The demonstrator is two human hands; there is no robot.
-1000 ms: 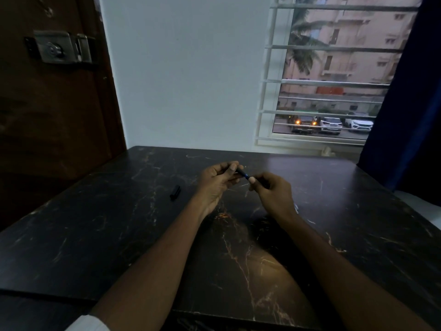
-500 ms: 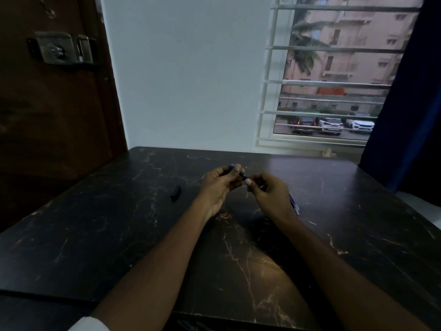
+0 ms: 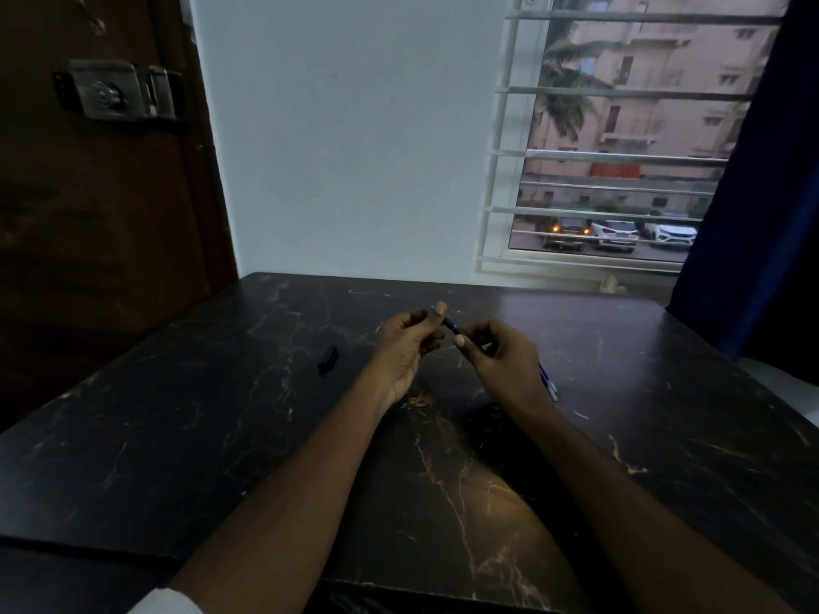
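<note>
Above the middle of a dark marbled table, both my hands hold a thin blue pen between them. My left hand pinches its far end between thumb and fingers. My right hand grips its near part with curled fingers. A blue and white piece, perhaps the rest of the pen, sticks out behind my right hand; whether it lies on the table I cannot tell. A small black cap lies on the table to the left of my left hand.
A brown door with a metal lock stands at the left. A white wall is behind the table, with a barred window at the right and a dark blue curtain beside it.
Both hands have shifted slightly away from me and closer together along the pen. The blue and white piece behind my right hand has come into view. The black cap has not moved.
</note>
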